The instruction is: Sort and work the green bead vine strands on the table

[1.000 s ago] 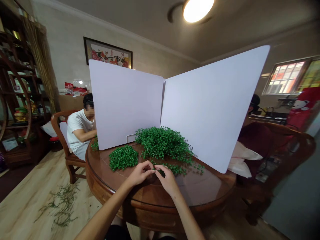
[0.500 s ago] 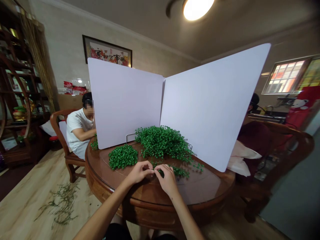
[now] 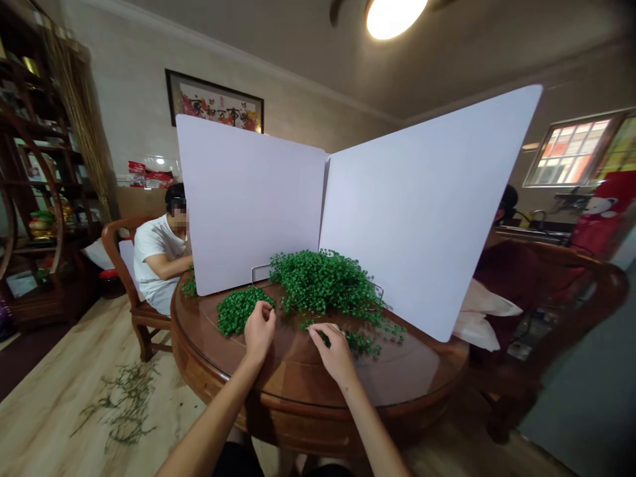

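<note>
My left hand (image 3: 261, 326) is at the right edge of a low heap of small green bead-like pieces (image 3: 234, 311), its fingers curled together. What it holds, if anything, is too small to make out. To its right, my right hand (image 3: 332, 348) is closed in a pinch on a green beaded sprig (image 3: 365, 343), which shows beyond the knuckles and is partly hidden by the hand. Behind both hands rises a larger bushy pile of green beaded sprigs (image 3: 322, 281), with thin stems straggling to the right.
Two white panels (image 3: 253, 205) stand upright on the round wooden table (image 3: 397, 377), with wire supports (image 3: 259, 267) at their base. A person in a white shirt (image 3: 159, 248) sits at the left; another is partly hidden at the right. Stripped stems (image 3: 126, 404) lie on the floor.
My left hand has moved away from my right hand, left and up to the small green heap. The right hand has stayed nearly in place, still pinched.
</note>
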`<state>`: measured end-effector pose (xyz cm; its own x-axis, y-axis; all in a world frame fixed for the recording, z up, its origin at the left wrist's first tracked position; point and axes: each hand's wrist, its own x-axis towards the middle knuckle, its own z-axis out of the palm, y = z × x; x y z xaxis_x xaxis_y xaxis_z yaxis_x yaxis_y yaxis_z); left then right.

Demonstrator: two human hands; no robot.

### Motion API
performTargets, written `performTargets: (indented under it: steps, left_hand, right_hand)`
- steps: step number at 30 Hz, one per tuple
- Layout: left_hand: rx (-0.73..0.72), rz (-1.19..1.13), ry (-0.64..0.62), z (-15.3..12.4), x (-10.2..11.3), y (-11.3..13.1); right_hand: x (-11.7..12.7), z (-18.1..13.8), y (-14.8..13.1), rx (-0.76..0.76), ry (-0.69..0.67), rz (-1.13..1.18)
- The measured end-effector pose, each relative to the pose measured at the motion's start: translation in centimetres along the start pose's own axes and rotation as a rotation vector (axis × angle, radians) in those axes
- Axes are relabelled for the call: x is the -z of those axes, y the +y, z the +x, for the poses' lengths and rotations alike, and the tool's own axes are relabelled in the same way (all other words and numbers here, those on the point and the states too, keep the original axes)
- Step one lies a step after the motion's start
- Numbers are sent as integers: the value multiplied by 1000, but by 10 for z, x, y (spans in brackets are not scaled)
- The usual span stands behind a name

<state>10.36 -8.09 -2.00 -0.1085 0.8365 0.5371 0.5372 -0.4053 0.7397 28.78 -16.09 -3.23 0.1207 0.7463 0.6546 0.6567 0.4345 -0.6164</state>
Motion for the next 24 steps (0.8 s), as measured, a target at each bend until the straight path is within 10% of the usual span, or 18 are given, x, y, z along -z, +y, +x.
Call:
performTargets:
  steps: [7,15,24]
  left_hand:
    - [43,-24,48,-3,3,3]
    - [-434,-166,-761,-21,7,29]
    - [-324,-329,-834,-16,0,20]
  right_hand:
    - [-4,0,11,-36,2,123]
    - [0,0,4,35,67,47]
    - [0,0,2,-17,-23,203]
